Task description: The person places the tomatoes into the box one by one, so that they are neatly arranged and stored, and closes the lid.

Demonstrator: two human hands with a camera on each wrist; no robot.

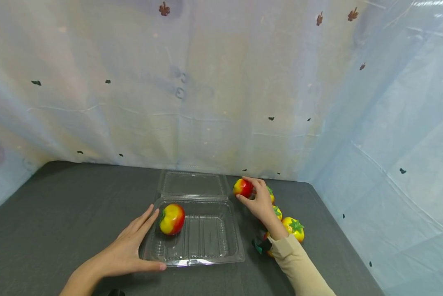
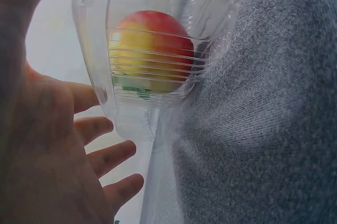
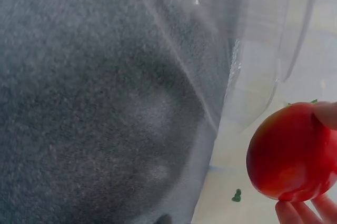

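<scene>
A clear plastic clamshell box (image 1: 230,230) lies with its lid (image 1: 192,184) folded back. In its left part sits one red-and-yellow fruit with a green leafy top (image 1: 172,219), also visible through the ribbed wall in the left wrist view. My left hand (image 1: 127,246) spreads its fingers along the box's left side, with the thumb at the front left corner. My right hand (image 1: 260,201) grips a second red-and-yellow fruit (image 1: 242,188) right of the lid. In the right wrist view this held fruit (image 3: 289,153) shows its red side, fingertips and thumb on it.
Several similar yellow fruits with green leafy tops (image 1: 293,228) lie on the dark grey table (image 1: 77,205) at the right, partly hidden by my right arm. A pale printed curtain (image 1: 214,102) hangs behind the table and along its right side.
</scene>
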